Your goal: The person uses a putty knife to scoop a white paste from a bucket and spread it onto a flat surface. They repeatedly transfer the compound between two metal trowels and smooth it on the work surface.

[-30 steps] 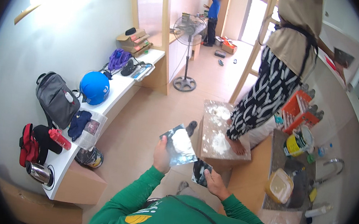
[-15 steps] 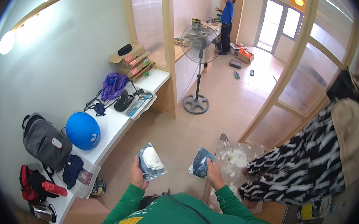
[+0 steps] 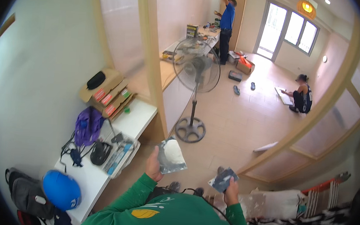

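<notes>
My left hand [image 3: 153,166] grips the edge of a thin grey metal putty plate [image 3: 167,167], with a thick mound of white putty [image 3: 172,151] on its face. My right hand [image 3: 231,192] is closed on a smaller dark putty blade [image 3: 223,180], tilted and smeared with white. The two tools are apart, held out in front of my green shirt, above the floor. White specks mark my green sleeves.
A pedestal fan [image 3: 195,77] stands ahead. On the left, a white counter [image 3: 98,181] bears a blue helmet [image 3: 61,190], cardboard boxes [image 3: 109,94] and bags. A framed partition [image 3: 309,139] rises on the right. One person [image 3: 226,23] stands far back; another [image 3: 303,96] squats on the floor.
My view has moved forward and turned, bringing the fan closer and the squatting person into sight. The patterned cloth has dropped toward the lower right. Both hands still hold their tools.
</notes>
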{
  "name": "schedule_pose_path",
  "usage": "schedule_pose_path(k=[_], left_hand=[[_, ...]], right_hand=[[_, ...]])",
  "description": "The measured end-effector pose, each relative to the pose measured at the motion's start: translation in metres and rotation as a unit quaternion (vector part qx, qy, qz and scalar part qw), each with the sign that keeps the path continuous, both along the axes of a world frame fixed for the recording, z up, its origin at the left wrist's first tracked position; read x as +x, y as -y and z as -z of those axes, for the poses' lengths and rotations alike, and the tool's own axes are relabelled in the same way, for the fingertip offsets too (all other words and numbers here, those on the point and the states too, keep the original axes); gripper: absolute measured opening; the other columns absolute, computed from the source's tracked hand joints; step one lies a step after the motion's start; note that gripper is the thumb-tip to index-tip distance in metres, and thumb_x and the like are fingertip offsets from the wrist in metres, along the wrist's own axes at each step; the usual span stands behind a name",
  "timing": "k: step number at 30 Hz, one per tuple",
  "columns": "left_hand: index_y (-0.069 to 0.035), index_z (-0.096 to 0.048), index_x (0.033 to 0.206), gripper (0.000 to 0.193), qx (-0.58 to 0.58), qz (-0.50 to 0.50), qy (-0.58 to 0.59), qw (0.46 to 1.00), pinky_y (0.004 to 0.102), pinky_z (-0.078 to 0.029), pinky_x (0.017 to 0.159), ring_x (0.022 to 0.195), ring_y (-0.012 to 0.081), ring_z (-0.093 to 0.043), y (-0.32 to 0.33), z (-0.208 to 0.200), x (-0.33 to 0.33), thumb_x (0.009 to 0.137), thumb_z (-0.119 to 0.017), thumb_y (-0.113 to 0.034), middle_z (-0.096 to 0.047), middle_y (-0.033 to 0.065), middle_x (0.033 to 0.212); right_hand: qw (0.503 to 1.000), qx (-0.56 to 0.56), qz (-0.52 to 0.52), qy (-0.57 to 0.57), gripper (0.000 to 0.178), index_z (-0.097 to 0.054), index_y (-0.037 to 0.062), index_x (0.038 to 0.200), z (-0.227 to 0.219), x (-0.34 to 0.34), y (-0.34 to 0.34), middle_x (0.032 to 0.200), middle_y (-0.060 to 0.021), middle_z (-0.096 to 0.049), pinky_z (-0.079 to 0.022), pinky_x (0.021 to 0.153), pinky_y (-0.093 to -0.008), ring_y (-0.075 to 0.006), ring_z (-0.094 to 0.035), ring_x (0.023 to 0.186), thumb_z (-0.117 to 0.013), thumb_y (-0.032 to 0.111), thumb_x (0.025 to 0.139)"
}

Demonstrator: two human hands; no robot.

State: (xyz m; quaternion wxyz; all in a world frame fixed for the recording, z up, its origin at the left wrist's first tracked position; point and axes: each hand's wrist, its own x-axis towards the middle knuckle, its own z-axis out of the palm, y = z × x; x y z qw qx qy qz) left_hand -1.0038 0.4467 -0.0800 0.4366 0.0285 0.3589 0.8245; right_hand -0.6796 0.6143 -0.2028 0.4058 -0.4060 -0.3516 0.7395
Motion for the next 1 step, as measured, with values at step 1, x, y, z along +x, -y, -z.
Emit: schedule_pose_path(k=[1], left_hand=[[-0.004, -0.059, 0.133, 0.048, -0.006, 0.010, 0.011, 1.000, 0.0431, -0.052, 0.103, 0.116, 0.0257, -0.065, -0.0316, 0.0065, -0.0154, 0.106, -0.054, -0.042, -0.066, 0.0092, 0.128]], right_hand=[[0.998, 0.008, -0.017, -0.056, 0.051, -0.042, 0.0059, 0.148, -0.0167, -0.0091, -0.0141, 0.137, -0.0161, -0.060, -0.053, 0.103, -0.0403, -0.0294, -0.063, 0.123, -0.049, 0.037, 0.109]])
